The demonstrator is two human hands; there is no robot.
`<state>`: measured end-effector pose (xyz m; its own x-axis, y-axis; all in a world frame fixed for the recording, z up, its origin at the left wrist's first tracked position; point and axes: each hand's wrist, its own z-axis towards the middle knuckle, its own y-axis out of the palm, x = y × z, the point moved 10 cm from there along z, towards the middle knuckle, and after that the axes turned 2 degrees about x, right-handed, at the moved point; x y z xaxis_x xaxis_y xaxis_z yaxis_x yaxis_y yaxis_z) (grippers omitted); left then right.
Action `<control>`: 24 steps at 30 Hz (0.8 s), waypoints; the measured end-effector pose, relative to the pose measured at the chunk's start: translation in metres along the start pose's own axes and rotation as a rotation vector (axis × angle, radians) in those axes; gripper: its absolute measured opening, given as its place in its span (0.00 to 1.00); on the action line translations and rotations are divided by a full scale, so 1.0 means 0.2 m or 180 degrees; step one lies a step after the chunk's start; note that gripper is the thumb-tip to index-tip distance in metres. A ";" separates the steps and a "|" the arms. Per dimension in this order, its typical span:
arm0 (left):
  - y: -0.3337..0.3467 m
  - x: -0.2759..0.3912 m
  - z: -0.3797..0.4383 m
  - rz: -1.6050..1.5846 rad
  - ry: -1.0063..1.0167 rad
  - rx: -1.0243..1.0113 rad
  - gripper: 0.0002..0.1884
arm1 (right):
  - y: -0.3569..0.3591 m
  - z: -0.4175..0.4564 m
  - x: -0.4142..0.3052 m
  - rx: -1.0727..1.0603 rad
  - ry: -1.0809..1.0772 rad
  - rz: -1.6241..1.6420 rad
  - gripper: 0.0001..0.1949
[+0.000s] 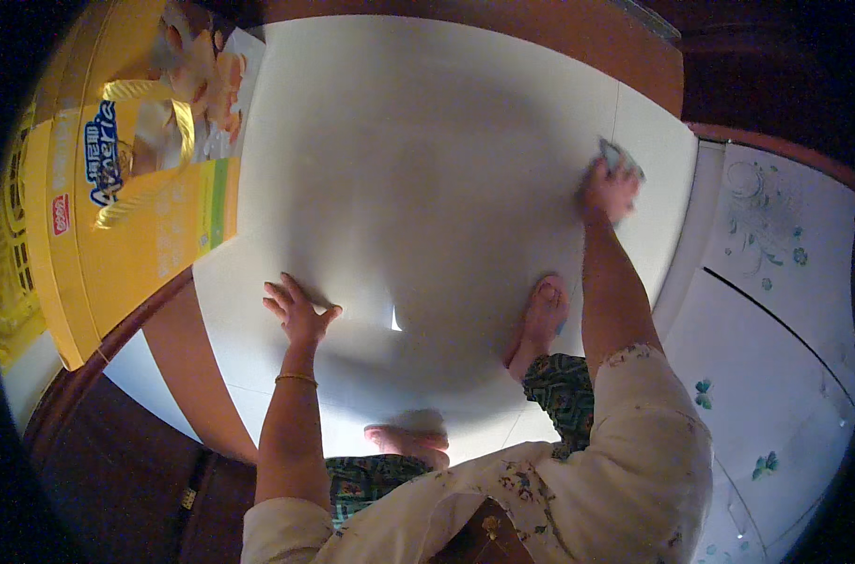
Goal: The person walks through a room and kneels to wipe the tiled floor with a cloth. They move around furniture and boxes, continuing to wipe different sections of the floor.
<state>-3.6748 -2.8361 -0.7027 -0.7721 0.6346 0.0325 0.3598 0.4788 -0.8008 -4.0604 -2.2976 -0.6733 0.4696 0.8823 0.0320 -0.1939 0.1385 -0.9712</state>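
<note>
My right hand (612, 192) is at the far right of a pale tiled floor (413, 176). A crumpled grey cloth (616, 156) pokes out past its fingers, pressed against the tile; both are slightly blurred. My left hand (299, 309) is at the lower left with its fingers and thumb spread and nothing in it. Its shadow falls on the tile beside it, and I cannot tell whether the palm touches the floor. A thin bracelet (296, 379) circles the left wrist.
A yellow carton (131, 247) with a rope handle (187, 134) stands left, by a yellow plastic crate (10, 211). A white appliance or cabinet (758, 352) with flower decals lines the right. Brown border tiles (469, 21) run behind. My bare feet (540, 317) rest on the floor.
</note>
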 end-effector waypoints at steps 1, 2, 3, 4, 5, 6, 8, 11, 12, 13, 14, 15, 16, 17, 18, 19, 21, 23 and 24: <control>0.01 -0.02 0.01 -0.0050 0.0039 0.0016 0.70 | 0.00 -0.04 0.28 0.0002 0.0431 0.0060 0.26; 0.02 -0.01 0.02 -0.0122 0.0094 0.0032 0.70 | 0.04 -0.08 0.62 0.0115 0.0658 -0.0020 0.27; 0.01 -0.03 0.03 -0.0172 0.0066 -0.0035 0.71 | 0.00 -0.21 0.81 -0.0047 0.1176 -0.0011 0.26; 0.03 -0.01 0.04 -0.0254 0.0071 -0.0130 0.72 | -0.02 -0.34 1.05 -0.0199 0.1647 0.0004 0.28; 0.02 -0.01 0.03 -0.0313 0.0051 -0.0199 0.73 | -0.05 -0.49 1.26 -0.0383 0.2129 0.0019 0.29; 0.01 -0.03 0.03 -0.0260 -0.0031 -0.0214 0.73 | -0.07 -0.65 1.46 -0.0570 0.2588 0.0012 0.31; -0.01 0.02 0.02 -0.0312 -0.0118 -0.0327 0.73 | -0.16 -0.75 1.53 -0.0162 0.2838 -0.0813 0.32; 0.00 -0.03 0.00 -0.0091 -0.0211 -0.0324 0.73 | -0.04 -0.54 1.08 -0.0484 0.2084 -0.0181 0.35; -0.01 -0.04 -0.01 -0.0043 -0.0229 -0.0314 0.73 | -0.03 -0.45 0.81 -0.0519 0.1604 0.0170 0.35; -0.02 0.01 -0.01 -0.0026 -0.0187 -0.0314 0.73 | 0.05 -0.36 0.63 -0.0631 0.1269 -0.0190 0.34; -0.02 0.02 -0.02 -0.0027 -0.0176 -0.0303 0.71 | 0.06 -0.31 0.32 -0.0546 0.0711 0.0023 0.33; -0.01 0.06 -0.02 -0.0046 -0.0130 -0.0301 0.70 | -0.02 -0.33 0.01 0.0209 0.0044 -0.0173 0.31; -0.02 0.02 -0.02 -0.0012 -0.0192 -0.0252 0.68 | -0.15 -0.46 -0.42 0.0036 -0.0476 0.0035 0.30; -0.02 0.03 -0.02 -0.0012 -0.0170 -0.0239 0.67 | -0.18 -0.56 -0.68 -0.0060 -0.0745 0.0244 0.29; -0.02 0.01 -0.01 0.0129 -0.0145 -0.0250 0.69 | -0.30 -0.74 -0.97 0.0166 -0.1240 0.0597 0.26; -0.01 0.02 -0.01 0.0243 -0.0080 -0.0276 0.70 | -0.45 -0.91 -1.21 0.0241 -0.1670 0.0740 0.25; -0.01 0.03 -0.01 0.0306 -0.0094 -0.0281 0.70 | -0.51 -1.35 -1.56 -0.0039 -0.2679 0.0887 0.25; 0.01 0.11 -0.03 0.0152 -0.0115 -0.0309 0.67 | -0.43 -1.75 -1.66 -0.0834 -0.3369 0.1854 0.25; 0.01 0.02 -0.01 0.0364 -0.0166 -0.0281 0.67 | -0.60 -2.01 -1.67 -0.0754 -0.3793 0.1741 0.26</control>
<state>-3.6768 -2.8313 -0.7024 -0.7488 0.6568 -0.0890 0.4900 0.4581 -0.7417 -3.8472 -2.7907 -0.6629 -0.6793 0.6675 -0.3049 0.0958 -0.3313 -0.9386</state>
